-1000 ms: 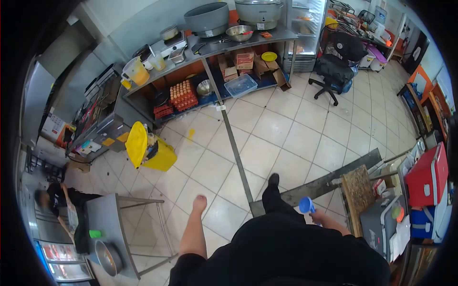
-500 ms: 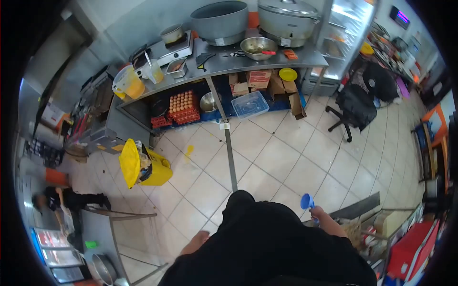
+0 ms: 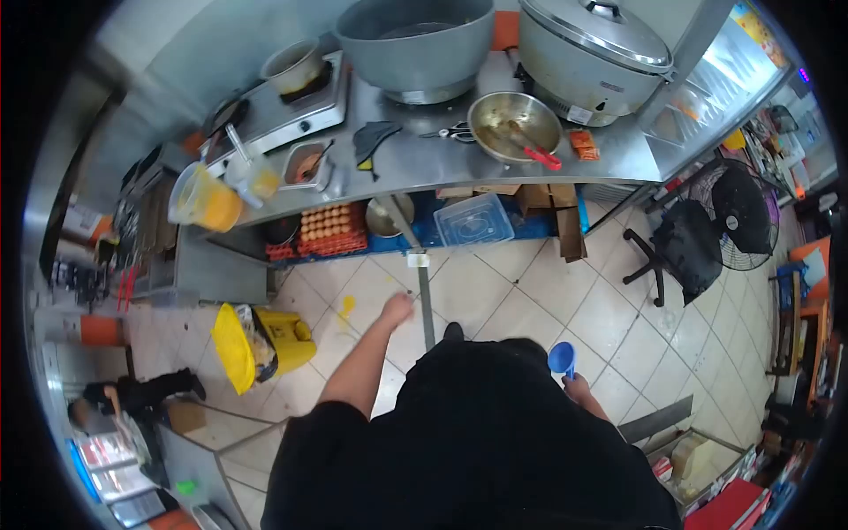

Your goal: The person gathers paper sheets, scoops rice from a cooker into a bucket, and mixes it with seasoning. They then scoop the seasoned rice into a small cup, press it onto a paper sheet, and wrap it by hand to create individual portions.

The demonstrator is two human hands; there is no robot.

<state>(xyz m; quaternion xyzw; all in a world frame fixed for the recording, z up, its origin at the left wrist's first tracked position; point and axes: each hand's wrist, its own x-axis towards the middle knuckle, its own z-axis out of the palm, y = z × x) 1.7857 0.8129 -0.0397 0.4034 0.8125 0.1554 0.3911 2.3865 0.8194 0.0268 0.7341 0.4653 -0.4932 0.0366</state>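
Note:
My right hand (image 3: 576, 387) is closed round the handle of a blue scoop (image 3: 562, 357), held low on my right side above the tiles. In front of me on the left, my left hand (image 3: 397, 309) hangs over the floor with its fingers curled; whether it holds anything is too small to tell. Beyond the hands, a steel counter (image 3: 415, 168) carries a metal bowl (image 3: 515, 126) with a red-handled utensil, scissors (image 3: 455, 132), a small steel container (image 3: 307, 166) and a jug of yellow liquid (image 3: 208, 199).
A yellow bin (image 3: 287, 340) stands at the left. Egg trays (image 3: 329, 231) and a plastic box (image 3: 473, 221) lie under the counter. An office chair (image 3: 685, 247) and a fan (image 3: 738, 212) are at the right. Another person (image 3: 146, 393) is at far left.
The counter looks nearer and larger. My left hand has swung forward and up from beside my body. My right hand still has the blue scoop, a little farther forward.

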